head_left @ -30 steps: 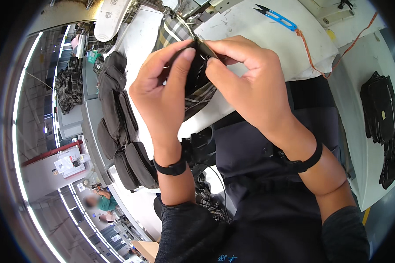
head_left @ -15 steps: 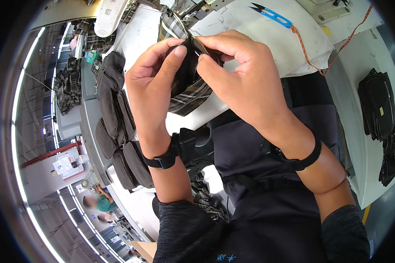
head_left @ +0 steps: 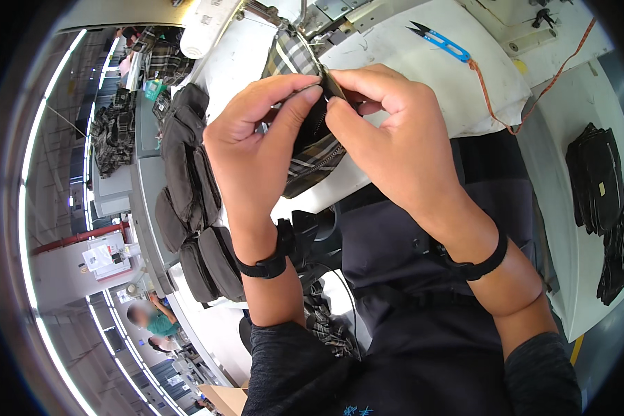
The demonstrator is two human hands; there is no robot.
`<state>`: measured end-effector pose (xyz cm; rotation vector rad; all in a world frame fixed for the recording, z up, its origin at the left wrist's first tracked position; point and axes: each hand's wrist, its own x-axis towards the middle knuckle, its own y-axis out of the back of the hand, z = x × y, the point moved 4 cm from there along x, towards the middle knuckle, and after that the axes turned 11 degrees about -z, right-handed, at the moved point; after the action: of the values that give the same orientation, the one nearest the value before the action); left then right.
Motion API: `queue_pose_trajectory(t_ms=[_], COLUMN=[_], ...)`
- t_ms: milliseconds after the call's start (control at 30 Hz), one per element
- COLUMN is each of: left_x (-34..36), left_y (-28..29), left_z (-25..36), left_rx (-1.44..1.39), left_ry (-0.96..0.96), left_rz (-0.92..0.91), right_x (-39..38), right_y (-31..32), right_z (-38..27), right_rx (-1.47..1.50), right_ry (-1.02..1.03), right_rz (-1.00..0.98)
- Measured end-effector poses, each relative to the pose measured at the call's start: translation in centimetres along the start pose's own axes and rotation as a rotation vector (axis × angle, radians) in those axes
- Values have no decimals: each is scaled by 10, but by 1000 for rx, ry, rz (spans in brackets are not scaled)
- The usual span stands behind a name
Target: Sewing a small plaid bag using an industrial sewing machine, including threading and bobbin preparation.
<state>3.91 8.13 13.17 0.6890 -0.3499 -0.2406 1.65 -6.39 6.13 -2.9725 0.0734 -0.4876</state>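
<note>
A plaid zippered pouch [head_left: 289, 57] with dark lining lies at the sewing machine's front edge, the zipper running along its near side. My left hand [head_left: 260, 135] pinches the dark fabric edge at the zipper between thumb and forefinger. Close beside it, my right hand [head_left: 402, 132] grips the same edge, thumb and forefinger pressed together. The fingertips of both hands almost meet, and they hide the pinched spot. Blue thread snips [head_left: 442, 43] on an orange cord lie on the white surface beyond my right hand.
Parts of the sewing machine [head_left: 340, 17] stand at the far edge. Dark grey bags [head_left: 187, 166] are piled on the left. Black pouches [head_left: 596, 180] lie stacked at the right. Plaid pieces [head_left: 114, 132] hang farther left, and a person in green [head_left: 161, 324] works in the distance.
The view has shifted slightly, so everything sits a little lower and to the right. My left fingertips have come closer to the right ones. Both hands keep their pinch.
</note>
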Motion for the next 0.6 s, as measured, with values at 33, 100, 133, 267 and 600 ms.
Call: queue_pose_trajectory(t_ms=[33,100,133,267,600], left_x=[0,0,-2,-9,0], left_y=[-1,-4,-5,-9,-9], left_z=[4,12,16,29,31], left_rx=[33,135,136,341,361], left_ry=[-16,-41,-47,-158,-133], left_rz=[1,-16,-11,-23,-20], right_x=[1,2,2,2,10], right_y=[0,2,5,2,4], right_z=[0,1,0,-5,4], right_rx=[2,-17,-18,375,511], right_ry=[9,4,12,-134,-266], right_rz=[-2,-16,-16,-118,-146])
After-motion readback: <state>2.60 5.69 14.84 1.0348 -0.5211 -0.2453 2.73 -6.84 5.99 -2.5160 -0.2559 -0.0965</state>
